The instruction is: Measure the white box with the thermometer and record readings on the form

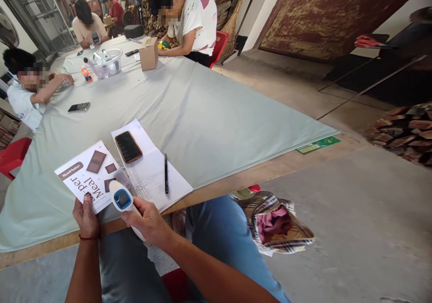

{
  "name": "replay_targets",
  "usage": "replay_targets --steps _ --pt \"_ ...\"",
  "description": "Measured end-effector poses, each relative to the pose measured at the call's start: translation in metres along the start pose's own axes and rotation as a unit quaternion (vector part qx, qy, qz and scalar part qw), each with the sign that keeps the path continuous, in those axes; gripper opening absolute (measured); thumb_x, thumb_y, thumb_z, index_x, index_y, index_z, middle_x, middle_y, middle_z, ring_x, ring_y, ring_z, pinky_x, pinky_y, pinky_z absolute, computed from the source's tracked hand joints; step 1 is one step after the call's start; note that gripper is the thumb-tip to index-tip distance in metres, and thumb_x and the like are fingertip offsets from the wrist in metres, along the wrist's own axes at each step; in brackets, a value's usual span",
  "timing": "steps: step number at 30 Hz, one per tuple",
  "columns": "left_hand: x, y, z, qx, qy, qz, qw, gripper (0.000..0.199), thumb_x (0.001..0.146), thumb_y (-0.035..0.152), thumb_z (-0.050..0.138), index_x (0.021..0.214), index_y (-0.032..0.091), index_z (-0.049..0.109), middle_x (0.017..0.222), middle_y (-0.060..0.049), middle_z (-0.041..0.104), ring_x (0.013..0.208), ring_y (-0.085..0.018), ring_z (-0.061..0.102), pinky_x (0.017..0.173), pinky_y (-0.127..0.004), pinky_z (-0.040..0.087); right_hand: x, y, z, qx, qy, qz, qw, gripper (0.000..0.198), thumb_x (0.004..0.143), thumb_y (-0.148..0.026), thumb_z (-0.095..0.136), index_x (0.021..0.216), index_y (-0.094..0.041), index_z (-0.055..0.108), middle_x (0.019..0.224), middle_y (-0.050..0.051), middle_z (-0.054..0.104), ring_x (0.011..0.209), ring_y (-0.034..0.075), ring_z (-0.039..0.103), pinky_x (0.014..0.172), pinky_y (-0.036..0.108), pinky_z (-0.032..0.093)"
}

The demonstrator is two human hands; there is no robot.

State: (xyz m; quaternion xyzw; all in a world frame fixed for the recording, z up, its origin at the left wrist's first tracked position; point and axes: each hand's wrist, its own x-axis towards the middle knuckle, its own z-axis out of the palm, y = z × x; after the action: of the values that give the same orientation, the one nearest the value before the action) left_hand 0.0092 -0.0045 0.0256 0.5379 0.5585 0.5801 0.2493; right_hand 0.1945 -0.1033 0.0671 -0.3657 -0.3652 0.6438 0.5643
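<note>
My left hand (87, 217) grips the lower edge of a printed white box or packet (79, 177), thumb on its face; brown squares and the word "Meal" show on it. In my right hand (148, 219) is a white infrared thermometer (123, 199) with a blue-rimmed dark screen turned up toward me. Its head overlaps the packet's lower right corner. Just beyond my hands, a smartphone (128, 146) in a brown-edged case and a black pen (166, 172) lie on written sheets of paper (178, 183).
The table (216, 109) has a pale green cloth. Farther along stand a small cardboard box (149, 54), a clear plastic basket (108, 66) of items and another phone (78, 107). Several people sit around the far end. A plaid bag (300, 237) lies on the floor at my right.
</note>
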Motion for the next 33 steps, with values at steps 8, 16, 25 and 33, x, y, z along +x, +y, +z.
replay_targets --steps 8,16,25,33 --pt "0.007 0.003 0.006 -0.005 0.113 0.061 0.992 0.056 0.078 0.060 0.062 0.112 0.016 0.054 0.108 -0.009 0.062 0.098 -0.019 0.060 0.092 -0.034 0.050 0.007 -0.037 -0.102 -0.398 0.227 -0.102 0.883 0.043 0.082 -0.039 0.067 0.120 -0.019 0.063 0.109 0.009 0.063 0.102 0.025 0.059 0.087 0.035 0.048" --pt "0.012 0.007 0.006 0.019 0.078 0.097 0.992 0.066 0.075 0.046 0.070 0.127 0.012 0.046 0.125 -0.016 0.058 0.113 -0.022 0.059 0.104 -0.038 0.046 0.013 -0.074 -0.213 -0.711 0.344 0.077 0.608 0.039 0.091 -0.035 0.060 0.121 -0.011 0.059 0.112 0.018 0.056 0.100 0.028 0.058 0.081 0.035 0.044" --pt "0.008 0.017 0.013 0.058 0.033 0.077 0.995 0.072 0.079 0.041 0.069 0.137 0.007 0.043 0.132 -0.020 0.056 0.114 -0.026 0.059 0.103 -0.040 0.048 0.032 -0.054 -0.172 -0.742 0.187 -0.116 0.633 0.034 0.097 -0.020 0.048 0.125 -0.021 0.066 0.112 0.014 0.059 0.105 0.026 0.049 0.088 0.036 0.034" --pt "0.004 0.014 0.012 0.038 0.010 0.080 0.996 0.072 0.083 0.041 0.068 0.140 0.010 0.039 0.135 -0.015 0.054 0.120 -0.024 0.057 0.104 -0.036 0.049 0.055 -0.049 -0.168 -0.774 0.002 -0.119 0.622 0.025 0.096 -0.014 0.050 0.102 -0.021 0.074 0.100 0.010 0.062 0.096 0.022 0.050 0.088 0.036 0.032"
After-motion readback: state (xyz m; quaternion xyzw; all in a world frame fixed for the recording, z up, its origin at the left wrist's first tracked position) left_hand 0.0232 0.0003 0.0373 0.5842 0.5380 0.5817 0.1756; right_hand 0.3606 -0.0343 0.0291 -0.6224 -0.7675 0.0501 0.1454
